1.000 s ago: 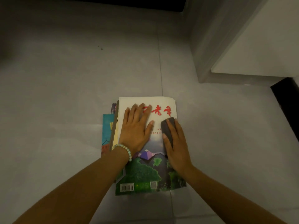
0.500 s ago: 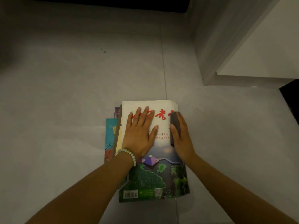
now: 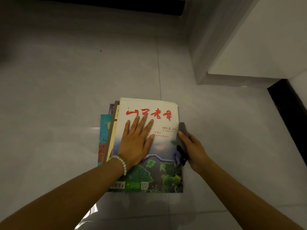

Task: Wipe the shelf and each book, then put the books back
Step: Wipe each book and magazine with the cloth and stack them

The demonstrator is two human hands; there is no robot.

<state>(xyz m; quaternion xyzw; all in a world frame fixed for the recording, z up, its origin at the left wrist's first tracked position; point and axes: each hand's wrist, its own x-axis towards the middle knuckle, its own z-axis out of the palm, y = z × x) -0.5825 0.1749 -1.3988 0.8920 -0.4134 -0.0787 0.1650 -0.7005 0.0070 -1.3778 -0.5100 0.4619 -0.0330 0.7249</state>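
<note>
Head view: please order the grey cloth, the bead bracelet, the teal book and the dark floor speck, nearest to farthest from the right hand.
1. Grey cloth: held in the right hand itself, at the magazine's right edge.
2. Bead bracelet: on the left wrist, across the magazine.
3. Teal book: under the others, sticking out left.
4. Dark floor speck: far off, up-left.

Dim, even indoor light; the glossy grey tiled floor (image 3: 66, 97) carries a pale reflection at bottom centre and darkens toward the top-left corner. Brightest area is the white flat panel (image 3: 265, 47), upper right. Dark grey cloth (image 3: 183, 129) slightly motion-blurred; straight lines bow near frame edges.
</note>
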